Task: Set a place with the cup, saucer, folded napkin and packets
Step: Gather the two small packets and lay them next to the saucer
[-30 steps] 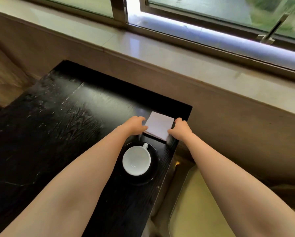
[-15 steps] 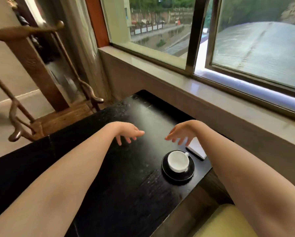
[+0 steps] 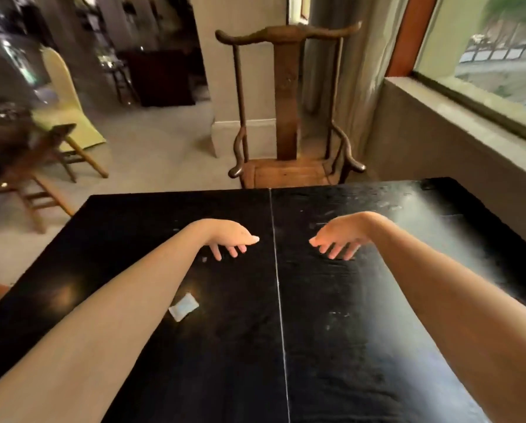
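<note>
My left hand (image 3: 228,238) and my right hand (image 3: 341,238) hover side by side over the middle of the black table (image 3: 331,346), fingers apart and drooping, both holding nothing. A small white packet (image 3: 183,307) lies flat on the table just right of my left forearm. A tiny pale scrap (image 3: 204,259) lies below my left hand. The cup, saucer and folded napkin are out of view.
A tall wooden armchair (image 3: 287,123) stands at the table's far edge. A window ledge (image 3: 469,117) runs along the right side. Wooden chairs (image 3: 39,166) and one with a yellow cover (image 3: 64,96) stand on the floor at the left.
My view has swung left, away from the cup, saucer and napkin, which have left the frame. Both hands let go of the napkin and now hang open over the table's middle.
</note>
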Action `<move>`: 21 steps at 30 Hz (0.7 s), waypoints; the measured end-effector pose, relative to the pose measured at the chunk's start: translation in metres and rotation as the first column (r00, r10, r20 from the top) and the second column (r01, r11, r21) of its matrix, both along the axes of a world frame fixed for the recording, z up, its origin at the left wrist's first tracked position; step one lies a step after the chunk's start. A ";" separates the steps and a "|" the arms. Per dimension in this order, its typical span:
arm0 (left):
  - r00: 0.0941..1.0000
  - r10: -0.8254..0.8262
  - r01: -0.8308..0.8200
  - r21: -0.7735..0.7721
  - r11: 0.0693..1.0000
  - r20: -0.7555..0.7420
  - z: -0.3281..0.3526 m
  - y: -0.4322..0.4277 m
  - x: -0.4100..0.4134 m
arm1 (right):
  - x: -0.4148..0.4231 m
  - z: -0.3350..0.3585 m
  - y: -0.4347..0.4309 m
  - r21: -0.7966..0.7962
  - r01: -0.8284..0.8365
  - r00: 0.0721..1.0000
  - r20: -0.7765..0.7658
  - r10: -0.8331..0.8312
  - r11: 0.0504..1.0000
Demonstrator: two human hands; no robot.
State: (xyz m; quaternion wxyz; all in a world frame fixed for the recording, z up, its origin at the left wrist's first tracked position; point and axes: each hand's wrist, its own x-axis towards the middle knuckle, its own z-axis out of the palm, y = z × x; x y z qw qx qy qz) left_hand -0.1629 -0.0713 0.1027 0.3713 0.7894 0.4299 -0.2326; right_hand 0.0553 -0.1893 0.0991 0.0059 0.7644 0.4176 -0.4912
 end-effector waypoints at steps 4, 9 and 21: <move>0.997 0.064 -0.064 -0.007 0.998 -0.035 -0.029 0.046 -0.084 | -0.068 -0.029 0.066 0.002 -0.072 0.996 -0.044 0.072 0.997; 0.997 0.055 -0.053 0.032 0.998 -0.056 -0.071 0.095 -0.164 | -0.145 -0.065 0.123 0.001 -0.135 0.989 -0.068 0.135 0.991; 0.974 0.224 -0.227 0.058 0.972 0.042 -0.193 0.125 -0.253 | -0.267 -0.193 0.170 0.089 -0.276 0.961 0.036 0.274 0.957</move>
